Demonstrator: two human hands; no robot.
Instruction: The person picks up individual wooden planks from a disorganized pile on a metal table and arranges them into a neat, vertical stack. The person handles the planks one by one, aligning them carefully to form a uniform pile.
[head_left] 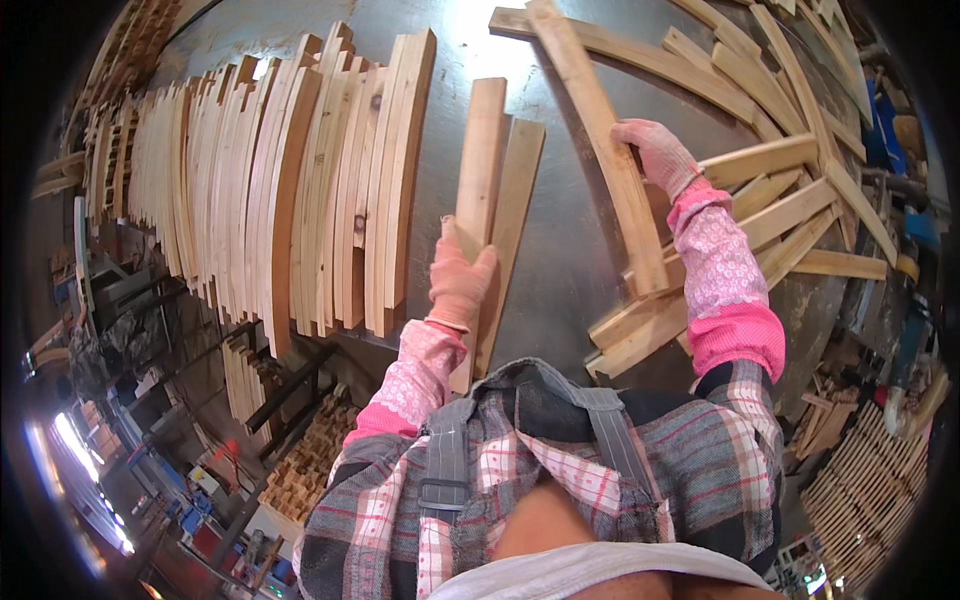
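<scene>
My left hand [461, 276], in a pale work glove, grips the near part of a light wooden strip [483, 150] lying on the metal table. A second, narrower strip [516, 205] lies beside it on the right, slightly slanted. My right hand [658, 155], gloved too, is closed on the right edge of a long wooden strip [592, 115]. That strip slants from the far middle toward me, and its near end lies by the loose pile. Part of the right hand's grip is hidden behind the wood.
A long row of wooden strips [340, 190] stands side by side at the left. Loose strips [770, 205] lie crisscrossed at the right. Bare metal tabletop [565, 250] shows between my hands. Stacked wood blocks [310, 455] sit below the table's left edge, with slatted wood [868, 490] at lower right.
</scene>
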